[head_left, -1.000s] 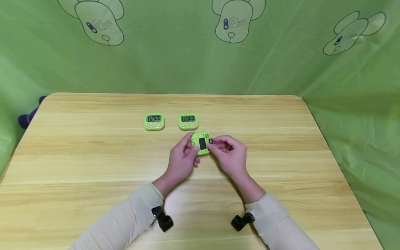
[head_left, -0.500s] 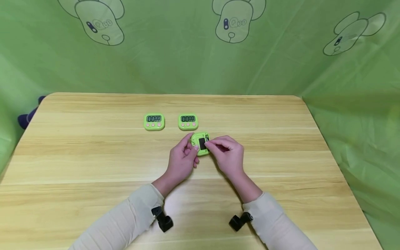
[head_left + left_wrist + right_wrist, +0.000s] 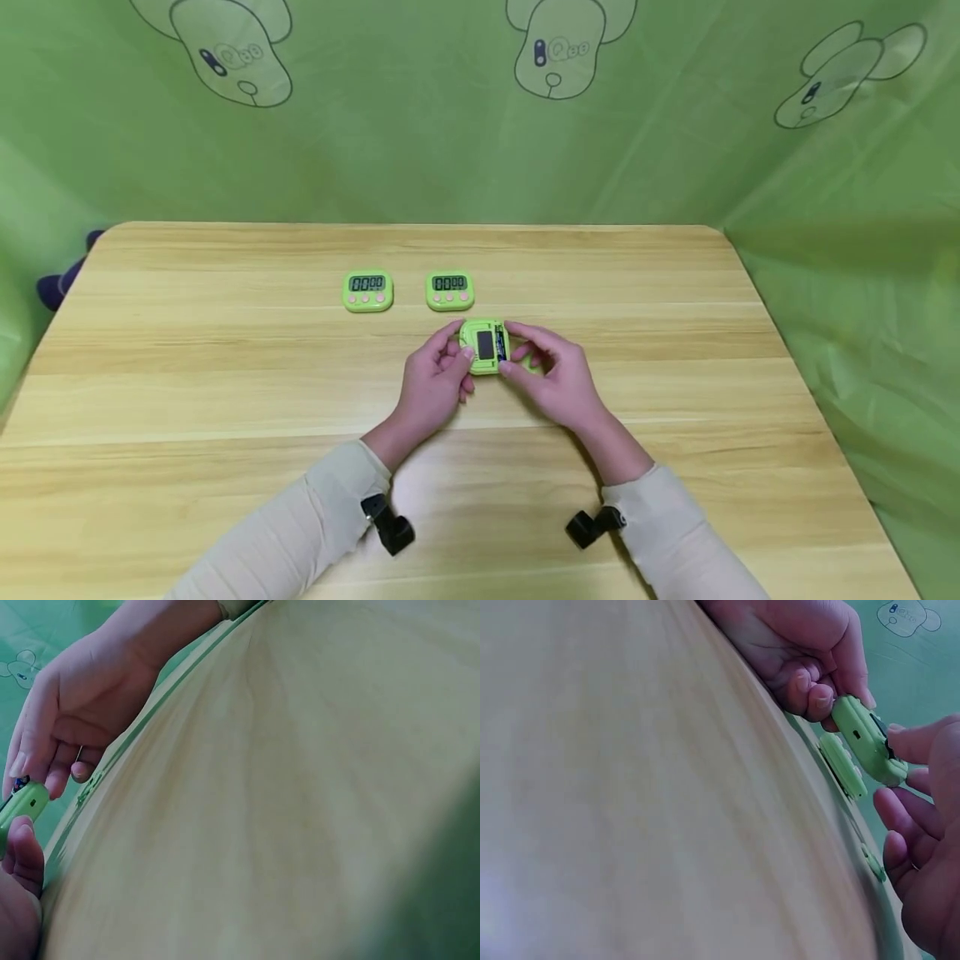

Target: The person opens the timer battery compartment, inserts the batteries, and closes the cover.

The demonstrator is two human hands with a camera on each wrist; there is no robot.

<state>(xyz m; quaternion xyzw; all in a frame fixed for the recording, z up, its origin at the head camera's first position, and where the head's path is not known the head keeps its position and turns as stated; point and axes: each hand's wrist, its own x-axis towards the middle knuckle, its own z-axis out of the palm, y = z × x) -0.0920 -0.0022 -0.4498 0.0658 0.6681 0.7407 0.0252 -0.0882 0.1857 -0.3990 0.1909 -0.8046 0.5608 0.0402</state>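
Note:
My left hand (image 3: 435,371) grips a green kitchen timer (image 3: 469,332), its back facing up with the battery compartment exposed. A dark battery (image 3: 501,343) lies in the slot along the timer's right side. My right hand (image 3: 551,371) holds that same side, its thumb on the battery's near end and its index fingertip at the far corner. Seen from the right wrist, the thumb (image 3: 909,742) presses on the dark battery, with the other fingers bent below the timer (image 3: 862,742). A small green piece (image 3: 530,364) shows through the gap between the right hand's fingers, partly hidden.
Two more green timers, a left one (image 3: 367,292) and a right one (image 3: 450,292), lie screen up just beyond the hands, both reading zeros. The wooden table (image 3: 637,283) is backed by a green curtain (image 3: 420,150). Black wrist mounts (image 3: 390,525) sit on both sleeves.
The battery, earlier pinched in the right hand beside the timer, now lies in its slot. The right hand's fingers have spread along the timer's edge; the left hand keeps its grip.

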